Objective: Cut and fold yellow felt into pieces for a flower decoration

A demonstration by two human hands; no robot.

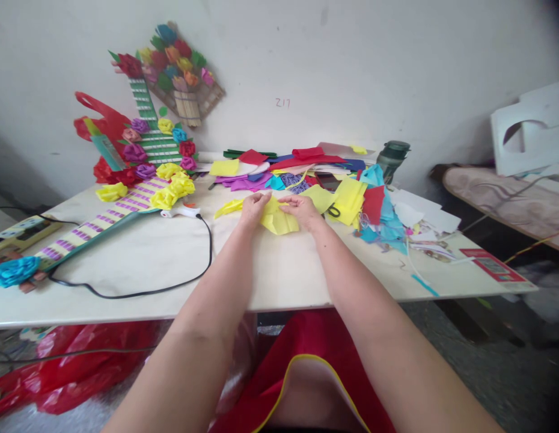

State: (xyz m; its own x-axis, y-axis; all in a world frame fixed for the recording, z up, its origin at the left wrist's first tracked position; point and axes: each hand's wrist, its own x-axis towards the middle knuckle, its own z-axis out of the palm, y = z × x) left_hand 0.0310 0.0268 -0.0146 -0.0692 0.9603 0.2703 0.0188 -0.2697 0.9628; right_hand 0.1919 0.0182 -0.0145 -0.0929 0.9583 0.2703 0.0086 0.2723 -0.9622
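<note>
Both hands meet over the middle of the table, pinching one piece of yellow crepe paper point(279, 220) between them. My left hand point(255, 210) grips its left side with closed fingers. At its upper right edge, my right hand point(303, 210) pinches it between thumb and fingers. A narrow strip of yellow paper point(228, 208) lies just left of my left hand. Right of my right hand are more yellow sheets point(349, 201), with a dark scissors handle point(334, 211) showing beside them.
Left stands a guitar-shaped craft point(106, 225) with paper flowers; a white glue gun point(180, 211) trails a black cord point(126, 296). Coloured paper stacks point(243, 171) line the wall. Blue scraps point(383, 219) and a dark bottle point(391, 161) are at right.
</note>
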